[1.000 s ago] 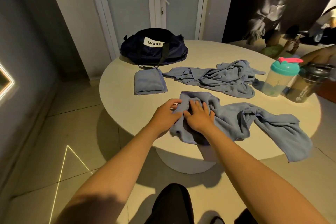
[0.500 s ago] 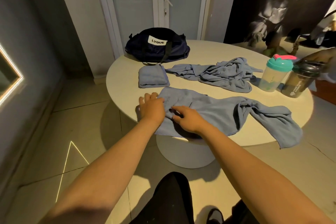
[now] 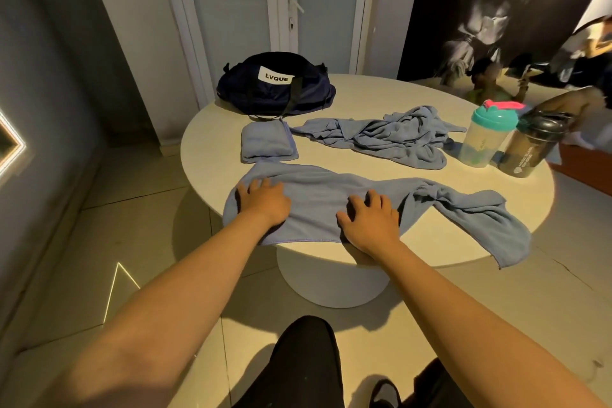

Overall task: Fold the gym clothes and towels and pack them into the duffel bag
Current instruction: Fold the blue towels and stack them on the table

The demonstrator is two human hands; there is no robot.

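Observation:
A blue towel [image 3: 321,195] lies stretched along the near edge of the round white table [image 3: 212,139]; its right end is still twisted and hangs over the rim. My left hand [image 3: 263,200] presses flat on the towel's left end. My right hand [image 3: 369,219] rests on its middle, fingers spread. Behind it lie a folded blue towel [image 3: 268,146] and a crumpled blue towel [image 3: 390,136]. The dark navy duffel bag [image 3: 275,86] with a white label sits zipped at the table's far left.
Two shaker bottles stand at the table's right: a clear one with a teal lid [image 3: 488,132] and a dark one [image 3: 533,146]. A white door [image 3: 281,3] is behind the table. My dark-clad leg [image 3: 304,361] is below, on the tiled floor.
The towel's bunched left part has been spread out flat. My left hand slid left to its end and my right hand moved right along it.

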